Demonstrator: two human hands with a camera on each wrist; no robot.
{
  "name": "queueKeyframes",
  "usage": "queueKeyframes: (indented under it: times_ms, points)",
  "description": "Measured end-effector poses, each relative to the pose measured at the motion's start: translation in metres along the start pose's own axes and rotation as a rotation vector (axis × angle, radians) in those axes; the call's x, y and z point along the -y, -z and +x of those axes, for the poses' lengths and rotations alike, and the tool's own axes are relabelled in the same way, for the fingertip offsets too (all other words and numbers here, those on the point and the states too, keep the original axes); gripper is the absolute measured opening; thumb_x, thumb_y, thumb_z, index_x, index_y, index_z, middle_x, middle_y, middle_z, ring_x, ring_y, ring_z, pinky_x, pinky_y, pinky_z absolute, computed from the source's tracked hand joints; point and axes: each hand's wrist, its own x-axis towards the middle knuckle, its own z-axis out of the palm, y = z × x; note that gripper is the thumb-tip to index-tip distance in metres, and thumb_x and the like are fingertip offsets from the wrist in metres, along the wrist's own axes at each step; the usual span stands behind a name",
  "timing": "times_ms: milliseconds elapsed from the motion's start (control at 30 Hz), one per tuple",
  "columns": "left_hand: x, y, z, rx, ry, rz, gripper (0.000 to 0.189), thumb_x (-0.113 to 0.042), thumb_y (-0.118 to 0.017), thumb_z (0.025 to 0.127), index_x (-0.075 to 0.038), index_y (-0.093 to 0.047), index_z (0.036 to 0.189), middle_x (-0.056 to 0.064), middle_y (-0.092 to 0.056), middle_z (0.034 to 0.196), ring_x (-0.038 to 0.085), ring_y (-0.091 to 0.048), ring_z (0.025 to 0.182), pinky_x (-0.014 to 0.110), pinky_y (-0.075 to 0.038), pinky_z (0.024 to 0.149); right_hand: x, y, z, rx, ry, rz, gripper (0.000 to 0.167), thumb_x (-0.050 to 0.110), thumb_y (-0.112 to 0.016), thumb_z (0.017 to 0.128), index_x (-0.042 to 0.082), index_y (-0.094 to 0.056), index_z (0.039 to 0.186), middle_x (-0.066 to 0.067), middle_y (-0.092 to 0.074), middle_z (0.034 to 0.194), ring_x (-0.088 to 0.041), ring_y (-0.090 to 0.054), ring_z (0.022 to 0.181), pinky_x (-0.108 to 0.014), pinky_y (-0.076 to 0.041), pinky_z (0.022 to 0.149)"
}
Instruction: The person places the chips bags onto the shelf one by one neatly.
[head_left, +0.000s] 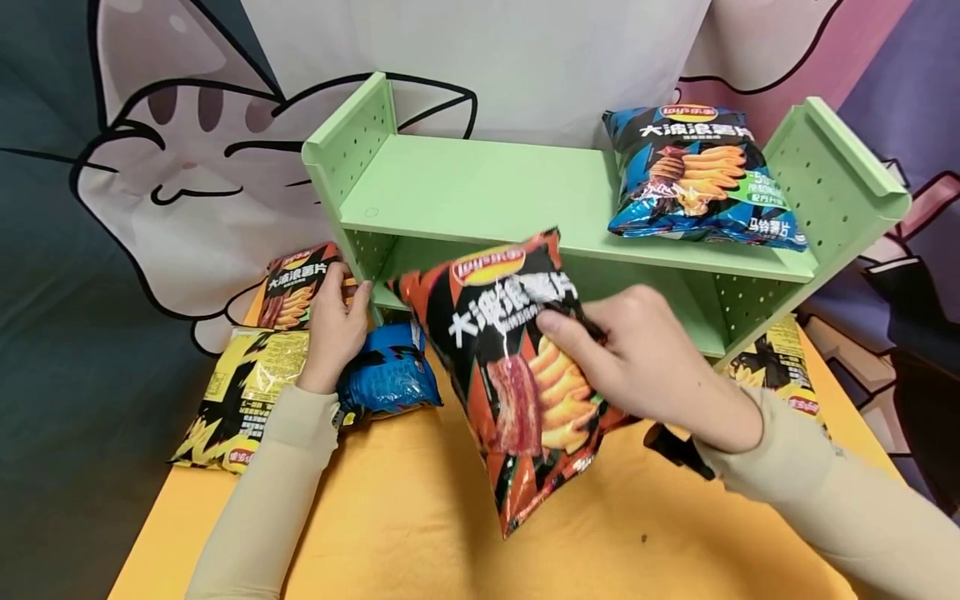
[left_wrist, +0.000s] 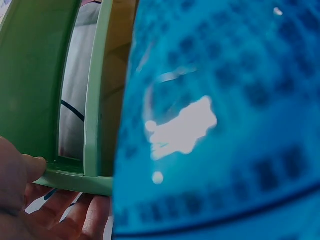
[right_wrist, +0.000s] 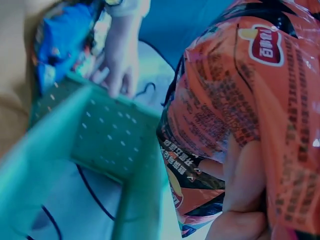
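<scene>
My right hand (head_left: 645, 358) grips a red-and-black potato chip bag (head_left: 517, 333) by its side, the thumb on the printed front. The bag hangs tilted in front of a green two-tier shelf (head_left: 480, 183). In the right wrist view its orange back (right_wrist: 210, 95) shows, with fingers against it. My left hand (head_left: 337, 333) holds the shelf's left side panel. The left wrist view shows the thumb and fingers (left_wrist: 92, 215) on either side of a green edge. Beside that hand are another red chip bag (head_left: 292, 287) and a blue chip bag (head_left: 390, 371).
A blue-and-black chip bag (head_left: 697, 179) leans at the right of the upper tier. A yellow chip bag (head_left: 247, 392) lies left of the shelf, another yellow bag (head_left: 780, 358) at its right. An orange cloth (head_left: 390, 533) covers the table; a cartoon-printed backdrop (head_left: 480, 50) hangs behind.
</scene>
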Motion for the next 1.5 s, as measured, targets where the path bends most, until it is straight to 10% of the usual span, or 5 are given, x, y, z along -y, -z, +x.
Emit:
queueKeyframes:
  times_ms: [433, 733, 900, 1200, 1500]
  points:
    - [0.001, -0.001, 0.001, -0.008, 0.000, -0.020, 0.030, -0.022, -0.056, 0.108, -0.002, -0.057, 0.129, 0.022, -0.066, 0.128, 0.039, -0.069, 0.113, 0.057, -0.055, 0.088, -0.008, 0.040, 0.097, -0.131, -0.223, -0.183, 0.068, 0.049, -0.052, 0.105, 0.013, -0.040, 0.048, -0.004, -0.040, 0.047, -0.022, -0.043, 0.049, -0.033, -0.028, 0.051]
    - [0.002, -0.001, 0.000, -0.004, 0.015, -0.007, 0.030, -0.024, -0.055, 0.108, -0.003, -0.056, 0.130, 0.022, -0.065, 0.129, 0.037, -0.069, 0.114, 0.057, -0.056, 0.087, -0.043, 0.044, 0.145, -0.015, -0.440, -0.306, 0.070, 0.059, -0.038, 0.105, 0.010, -0.043, 0.055, -0.001, -0.035, 0.047, -0.029, -0.047, 0.056, -0.038, -0.033, 0.057]
    - [0.002, 0.000, 0.001, 0.003, 0.019, -0.006, 0.030, -0.024, -0.056, 0.108, -0.005, -0.056, 0.130, 0.021, -0.065, 0.131, 0.036, -0.069, 0.115, 0.057, -0.056, 0.089, -0.060, 0.040, 0.155, 0.063, -0.564, -0.344, 0.069, 0.060, -0.031, 0.105, 0.010, -0.050, 0.063, -0.004, -0.044, 0.055, -0.032, -0.053, 0.062, -0.040, -0.036, 0.057]
    - [0.001, 0.000, 0.003, 0.003, 0.002, -0.018, 0.030, -0.024, -0.056, 0.108, -0.004, -0.056, 0.131, 0.021, -0.065, 0.131, 0.037, -0.069, 0.115, 0.057, -0.057, 0.089, -0.079, 0.046, 0.152, 0.157, -0.751, -0.442, 0.075, 0.067, -0.021, 0.102, 0.003, -0.061, 0.098, -0.033, -0.062, 0.128, -0.049, -0.060, 0.115, -0.061, -0.050, 0.084]
    - [0.003, 0.000, 0.004, -0.003, 0.012, -0.020, 0.030, -0.024, -0.055, 0.108, -0.004, -0.056, 0.131, 0.021, -0.064, 0.131, 0.039, -0.068, 0.114, 0.058, -0.057, 0.089, -0.085, 0.053, 0.143, 0.243, -0.808, -0.536, 0.094, 0.070, -0.013, 0.100, -0.005, -0.065, 0.120, -0.037, -0.059, 0.131, -0.052, -0.057, 0.114, -0.063, -0.050, 0.078]
